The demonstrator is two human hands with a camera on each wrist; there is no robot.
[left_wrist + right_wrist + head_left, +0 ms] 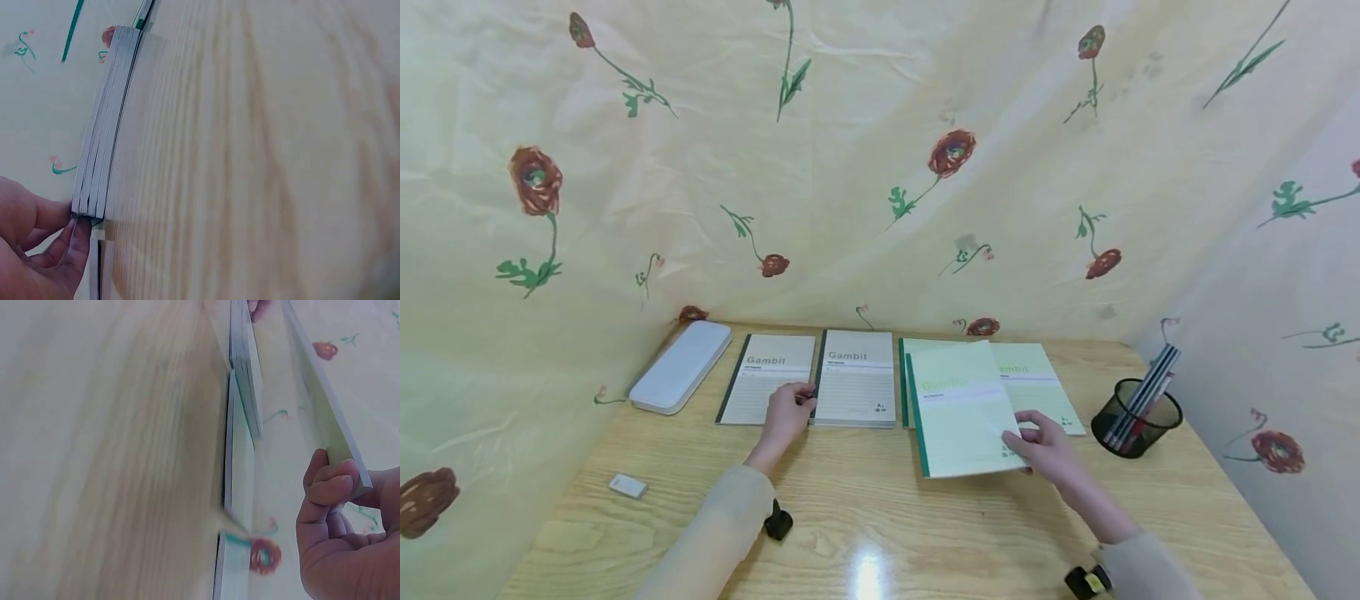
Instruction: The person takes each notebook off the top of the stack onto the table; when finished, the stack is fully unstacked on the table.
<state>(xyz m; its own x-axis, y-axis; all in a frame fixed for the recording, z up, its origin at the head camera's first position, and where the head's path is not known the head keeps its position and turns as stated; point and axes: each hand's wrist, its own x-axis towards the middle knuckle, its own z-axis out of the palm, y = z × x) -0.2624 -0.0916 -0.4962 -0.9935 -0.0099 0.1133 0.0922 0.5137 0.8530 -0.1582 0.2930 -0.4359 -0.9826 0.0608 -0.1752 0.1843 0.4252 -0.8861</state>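
Note:
My left hand [788, 412] pinches the near-left corner of a stack of grey notebooks with black spines [853, 383]. In the left wrist view, thumb and fingertips meet at that corner of the stack [106, 125]. My right hand [1041, 446] grips a pale green notebook with a dark green spine [962, 417] by its near-right corner. That notebook is tilted and raised off the table, as the right wrist view shows [334, 419]. Behind it lie pale green notebooks [1037, 392], partly hidden. Left of the stack lies another black-spined grey notebook [760, 392].
A white case [681, 367] lies at the back left. A small white and grey block [627, 486] rests near the left edge. On the right stands a black mesh holder [1135, 425] with several pencils [1150, 387]. Flowered cloth [850, 167] hangs behind the wooden table [880, 517].

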